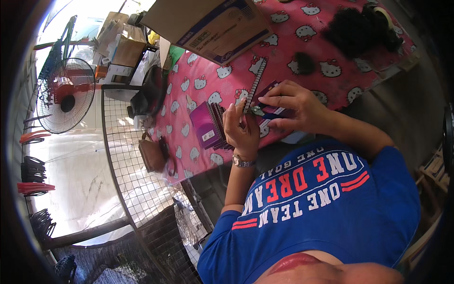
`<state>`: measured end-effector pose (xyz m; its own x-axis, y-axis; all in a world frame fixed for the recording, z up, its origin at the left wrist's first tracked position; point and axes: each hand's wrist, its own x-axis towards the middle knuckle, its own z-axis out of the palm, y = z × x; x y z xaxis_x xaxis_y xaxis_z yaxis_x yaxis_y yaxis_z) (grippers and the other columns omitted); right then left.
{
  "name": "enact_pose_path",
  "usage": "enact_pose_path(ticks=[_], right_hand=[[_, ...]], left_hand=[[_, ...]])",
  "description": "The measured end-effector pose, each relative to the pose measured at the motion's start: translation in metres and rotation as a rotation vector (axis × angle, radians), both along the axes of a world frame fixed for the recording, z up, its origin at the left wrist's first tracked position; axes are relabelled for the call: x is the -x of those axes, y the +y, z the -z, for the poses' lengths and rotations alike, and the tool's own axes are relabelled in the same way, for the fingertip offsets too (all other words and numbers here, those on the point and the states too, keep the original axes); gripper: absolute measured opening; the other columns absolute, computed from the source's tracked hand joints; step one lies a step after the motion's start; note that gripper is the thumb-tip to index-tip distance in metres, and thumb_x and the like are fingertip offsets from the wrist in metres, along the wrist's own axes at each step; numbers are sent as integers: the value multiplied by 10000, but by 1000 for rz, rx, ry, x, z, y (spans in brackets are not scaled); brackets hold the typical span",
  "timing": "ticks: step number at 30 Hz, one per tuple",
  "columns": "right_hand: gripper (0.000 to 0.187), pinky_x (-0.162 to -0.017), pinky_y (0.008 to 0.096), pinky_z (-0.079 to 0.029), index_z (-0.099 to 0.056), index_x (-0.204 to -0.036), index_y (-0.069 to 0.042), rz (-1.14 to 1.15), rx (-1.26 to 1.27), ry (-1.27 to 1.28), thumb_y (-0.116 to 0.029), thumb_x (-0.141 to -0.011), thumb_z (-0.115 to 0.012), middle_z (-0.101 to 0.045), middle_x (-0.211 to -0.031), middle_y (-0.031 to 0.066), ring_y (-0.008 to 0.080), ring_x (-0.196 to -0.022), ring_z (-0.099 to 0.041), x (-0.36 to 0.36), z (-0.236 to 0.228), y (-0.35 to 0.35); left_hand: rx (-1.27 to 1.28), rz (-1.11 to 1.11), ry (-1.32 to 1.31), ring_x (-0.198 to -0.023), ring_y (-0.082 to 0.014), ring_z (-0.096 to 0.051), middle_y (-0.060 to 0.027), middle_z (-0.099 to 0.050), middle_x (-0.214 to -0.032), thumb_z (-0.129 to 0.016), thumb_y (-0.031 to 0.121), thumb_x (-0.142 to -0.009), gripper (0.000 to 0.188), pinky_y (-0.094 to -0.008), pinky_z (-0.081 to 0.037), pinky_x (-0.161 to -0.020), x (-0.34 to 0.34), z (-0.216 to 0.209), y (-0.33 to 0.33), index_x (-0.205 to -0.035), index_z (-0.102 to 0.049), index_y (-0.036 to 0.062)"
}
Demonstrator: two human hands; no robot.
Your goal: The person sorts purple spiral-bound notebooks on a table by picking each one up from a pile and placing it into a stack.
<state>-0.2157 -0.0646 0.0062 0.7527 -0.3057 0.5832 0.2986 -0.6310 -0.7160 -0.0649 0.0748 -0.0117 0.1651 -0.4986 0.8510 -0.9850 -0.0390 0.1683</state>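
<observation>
My right hand (300, 106) is closed around a small tool with dark blue handles (272, 116), which looks like pliers. Its metal tip lies at the lower end of a light wire coil (257, 78). That coil runs along the edge of a purple notebook (268, 90), largely covered by my hands. My left hand (242, 127), with a watch on its wrist, has its fingers bent around the coil's near end; the exact grip is partly hidden. Just left of it lies a stack of purple notebooks (205, 124) with dark coils.
A pink patterned cloth (222, 85) covers the table. An open cardboard box (213, 33) stands beyond my hands. A dark fuzzy bundle (357, 31) and a small dark round item (302, 63) lie farther right. A brown bag (152, 154) hangs by the left edge, near a fan (67, 102).
</observation>
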Motion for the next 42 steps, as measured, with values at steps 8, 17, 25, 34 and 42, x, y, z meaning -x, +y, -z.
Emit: enact_pose_path(ticks=[8,17,25,34,42], right_hand=[[372,-802,301,-498,-645,-1177,-26,-488,-832,452,-229,-869,-694,-625,-1076,126,192,-908,-629,-4,-7,5],[372,-928,437,-447,-630,-1149,-83,395,-32,514,-221,-807,-679,-586,-1101,138,350,-1062,-552,31,122,-64],[327,-896,449,-459,-604,-1072,-57,953,579,417,-267,-829,-660,-558,-1082,129,346,-1048,-552,34,200,-171],[181,-769,370,-540,-592,-974,-70,1051,863,805,-186,-835,-596,-589,-1012,116,263,-931,-618,22,187,-250],[250,-805,441,-525,-630,-1096,-74,890,373,245,-114,-859,-558,-593,-1001,192,363,-913,-625,27,134,-237]], left_hand=[[59,34,96,-882,-225,-682,-198,-682,-1010,-626,23,-909,441,-294,-542,-755,-6,7,9,-1267,-370,-8],[523,-466,852,-721,-138,-584,-50,-657,-861,-742,62,-821,193,-290,-485,-625,-72,1,97,-959,-632,-16],[-27,-945,300,-854,-212,-594,-77,-654,-915,-721,104,-824,125,-354,-455,-774,-63,21,114,-920,-669,43],[-606,26,-8,-1041,-308,-581,-105,-617,-1131,-709,170,-788,313,-427,-491,-852,4,64,-9,-1072,-633,64],[-968,38,331,-918,-327,-630,-128,-665,-955,-563,96,-846,253,-431,-496,-798,-9,19,-14,-1096,-600,80]])
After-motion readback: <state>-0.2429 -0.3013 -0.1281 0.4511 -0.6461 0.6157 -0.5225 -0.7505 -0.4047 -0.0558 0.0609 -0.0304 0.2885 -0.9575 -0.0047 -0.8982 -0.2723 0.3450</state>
